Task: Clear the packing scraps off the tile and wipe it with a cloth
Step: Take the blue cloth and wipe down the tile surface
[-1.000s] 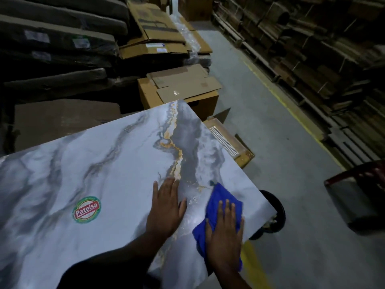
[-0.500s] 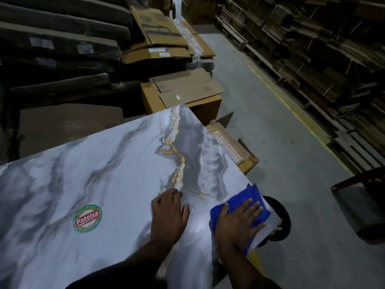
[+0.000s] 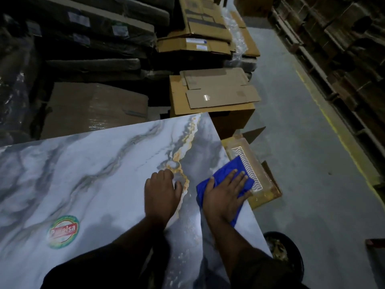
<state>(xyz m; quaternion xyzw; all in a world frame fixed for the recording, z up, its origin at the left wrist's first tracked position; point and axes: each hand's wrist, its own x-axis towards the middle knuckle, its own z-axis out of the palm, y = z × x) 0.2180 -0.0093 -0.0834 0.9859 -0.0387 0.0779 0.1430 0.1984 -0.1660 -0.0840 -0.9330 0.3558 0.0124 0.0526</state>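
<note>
Large marble-patterned tile (image 3: 87, 180), grey-white with a gold vein, lying flat and filling the lower left of the view, its far right corner just before a cardboard box. Round green-and-red brand sticker (image 3: 63, 231) stuck on its near left part. Blue cloth (image 3: 233, 166) spread at the tile's right edge, its far corner hanging past the edge. Right hand (image 3: 226, 193) laid flat on the cloth, fingers straight and slightly fanned, pressing it down, not curled round it. Left hand (image 3: 161, 195) resting palm down on the bare tile just beside the cloth, next to the gold vein, fingers relaxed, holding nothing. Dark sleeves at the bottom of the view.

Beyond the right edge, lower down, an open carton (image 3: 260, 180) holding a pale piece with a wavy ribbed strip. Black round bin (image 3: 291, 255) near the tile's near right corner. Closed cardboard box (image 3: 210, 110) topped with flattened cardboard sheets (image 3: 220, 90) behind the tile. Stacked dark wrapped packs (image 3: 100, 34) at the far left. Grey concrete floor (image 3: 312, 163) with a yellow line (image 3: 337, 134), and racks of stock on the right.
</note>
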